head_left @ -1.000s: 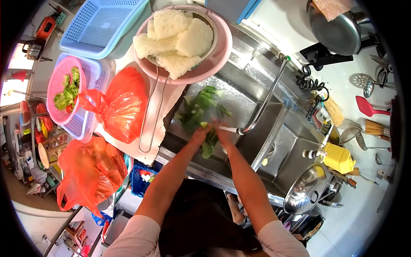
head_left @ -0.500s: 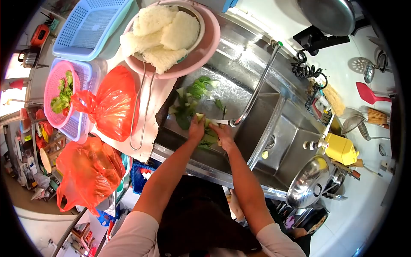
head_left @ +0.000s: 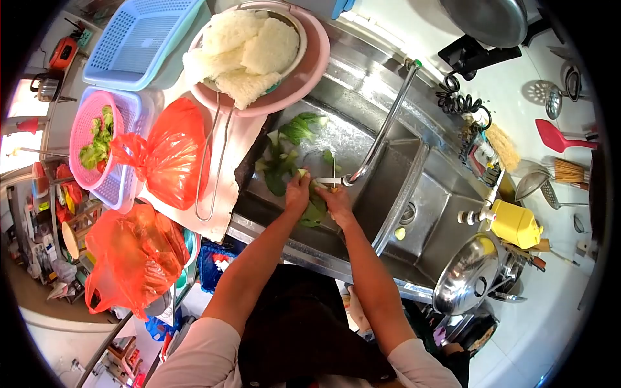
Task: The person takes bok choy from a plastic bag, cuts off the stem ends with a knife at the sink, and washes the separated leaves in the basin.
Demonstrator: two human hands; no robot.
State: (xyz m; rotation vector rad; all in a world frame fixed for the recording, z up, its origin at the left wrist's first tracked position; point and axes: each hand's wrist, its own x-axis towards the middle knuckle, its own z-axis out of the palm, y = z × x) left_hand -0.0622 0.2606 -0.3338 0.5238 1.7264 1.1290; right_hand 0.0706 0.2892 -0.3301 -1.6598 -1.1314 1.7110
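Both hands work close together over the left sink basin, below the faucet spout (head_left: 348, 180). My left hand (head_left: 298, 193) is closed around the pale stem end of a leafy green (head_left: 314, 212), whose leaf hangs between the hands. My right hand (head_left: 337, 201) is closed at the same green, fingers bent against its stem. A thin upright line rises just above the right fingers; I cannot tell whether it is a blade or water. More leafy greens (head_left: 303, 127) lie in the wet basin beyond my hands, some of them just left of my left hand.
A second basin (head_left: 446, 213) with a yellow-green scrap lies right, a steel lid (head_left: 467, 275) at its front corner. Left stand a pink basin (head_left: 317, 71) topped by a bowl of pale spongy pieces, red plastic bags (head_left: 176, 155), a blue basket (head_left: 139, 48) and a pink basket (head_left: 77, 139).
The green's leaf between my hands hangs more visibly now. My right hand has shifted slightly, and the thin line above it stands more upright and brighter. The whole view has shifted a little.
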